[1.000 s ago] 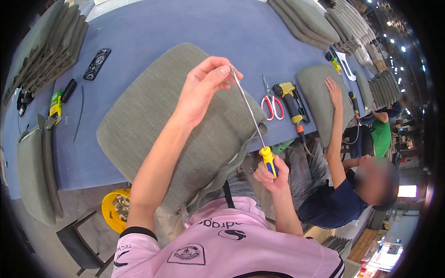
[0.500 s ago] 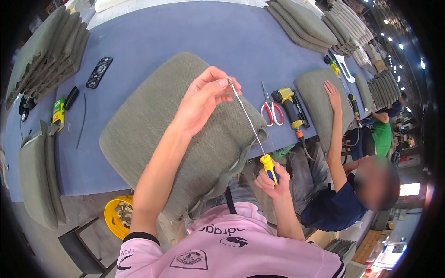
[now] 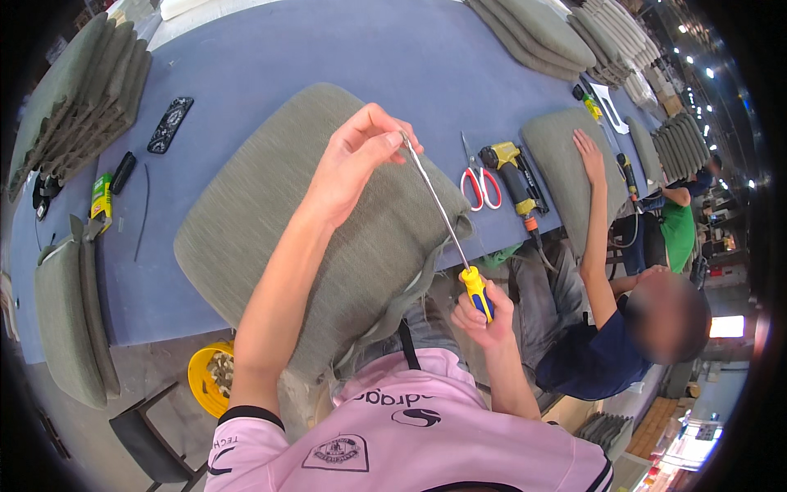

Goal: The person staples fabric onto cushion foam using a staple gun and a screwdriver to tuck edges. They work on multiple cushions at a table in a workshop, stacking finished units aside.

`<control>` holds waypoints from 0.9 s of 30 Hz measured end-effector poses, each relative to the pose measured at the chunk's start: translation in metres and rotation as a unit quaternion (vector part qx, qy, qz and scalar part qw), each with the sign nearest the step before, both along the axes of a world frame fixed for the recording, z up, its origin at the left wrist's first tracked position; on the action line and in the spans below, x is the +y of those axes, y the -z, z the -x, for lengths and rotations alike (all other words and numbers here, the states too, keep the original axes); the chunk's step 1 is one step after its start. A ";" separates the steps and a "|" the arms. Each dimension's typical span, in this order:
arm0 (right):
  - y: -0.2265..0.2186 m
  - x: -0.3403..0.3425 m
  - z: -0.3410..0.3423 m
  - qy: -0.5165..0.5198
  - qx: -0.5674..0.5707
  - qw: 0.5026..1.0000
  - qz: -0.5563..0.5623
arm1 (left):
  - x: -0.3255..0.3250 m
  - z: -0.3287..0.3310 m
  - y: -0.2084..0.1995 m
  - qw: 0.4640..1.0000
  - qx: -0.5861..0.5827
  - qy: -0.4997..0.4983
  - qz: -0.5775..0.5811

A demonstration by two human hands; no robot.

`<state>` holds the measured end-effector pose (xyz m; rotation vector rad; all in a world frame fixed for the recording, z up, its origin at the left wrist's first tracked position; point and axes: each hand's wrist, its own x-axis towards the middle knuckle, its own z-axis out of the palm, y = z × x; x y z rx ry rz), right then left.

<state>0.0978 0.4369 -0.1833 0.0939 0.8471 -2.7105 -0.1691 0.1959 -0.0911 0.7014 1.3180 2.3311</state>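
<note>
A screwdriver (image 3: 438, 205) with a yellow and blue handle slants across the front of me. My right hand (image 3: 493, 313) is wrapped round its handle. At the other end, the thumb and fingers of my left hand (image 3: 361, 156) pinch the metal tip; whether anything small sits there I cannot make out. Beneath both arms lies a grey-green fabric-covered cushion (image 3: 246, 205), partly over the table edge, with loose cloth along its near right side. Red-and-white-handled scissors (image 3: 480, 190) and a yellow and black staple gun (image 3: 515, 179) lie to its right.
On the blue table (image 3: 238, 74) stand cushion stacks at the left (image 3: 78, 98) and far right (image 3: 533, 37). A patterned phone-like case (image 3: 170, 125) lies at left. A yellow bucket (image 3: 199, 384) stands below. A co-worker's hand (image 3: 589, 156) rests on another cushion (image 3: 556, 135).
My left hand and the screwdriver tip have risen slightly in the picture, as the view shifts a little. Both hands keep their hold.
</note>
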 end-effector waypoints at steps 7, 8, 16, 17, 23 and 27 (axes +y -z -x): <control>-0.001 -0.002 -0.001 0.004 -0.006 1.000 0.000 | 0.002 0.001 0.006 0.999 -0.028 0.019 -0.034; -0.003 -0.003 -0.001 0.009 -0.014 1.000 0.003 | 0.002 0.001 0.006 0.999 -0.027 0.019 -0.031; -0.004 -0.006 0.001 0.008 -0.005 1.000 0.013 | 0.004 0.002 0.008 0.997 -0.046 0.034 -0.051; -0.003 -0.006 0.001 0.008 -0.006 1.000 0.016 | 0.003 0.002 0.009 0.996 -0.053 0.038 -0.061; -0.002 -0.009 0.000 0.019 -0.012 0.999 0.027 | 0.006 0.003 0.013 0.992 -0.073 0.049 -0.086; -0.004 -0.014 -0.003 0.031 -0.041 0.998 0.046 | 0.006 0.002 0.012 0.994 -0.067 0.044 -0.077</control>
